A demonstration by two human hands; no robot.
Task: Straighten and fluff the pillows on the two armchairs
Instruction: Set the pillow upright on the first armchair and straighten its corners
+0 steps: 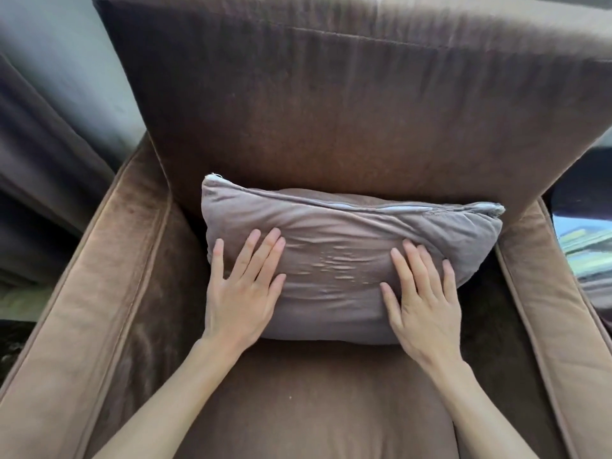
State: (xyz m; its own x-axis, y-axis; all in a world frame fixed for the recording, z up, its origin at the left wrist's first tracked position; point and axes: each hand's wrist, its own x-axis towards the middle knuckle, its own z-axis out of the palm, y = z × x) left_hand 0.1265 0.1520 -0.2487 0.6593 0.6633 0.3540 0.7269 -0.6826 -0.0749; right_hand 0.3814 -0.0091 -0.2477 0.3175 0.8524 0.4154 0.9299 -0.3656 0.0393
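Observation:
A grey-mauve pillow (334,240) leans against the back cushion of a brown velvet armchair (331,104), its zipped edge on top. My left hand (243,289) lies flat on the pillow's left half with straight, spread fingers. On the right half my right hand (422,293) presses flat in the same way. Small wrinkles run across the fabric between the two hands. The pillow's lower edge rests on the seat cushion (318,399).
Padded armrests stand on the left (82,293) and right (556,293) of the seat. A dark curtain (39,167) hangs at the left. Beyond the right armrest shows a glossy dark surface (586,246) with reflections.

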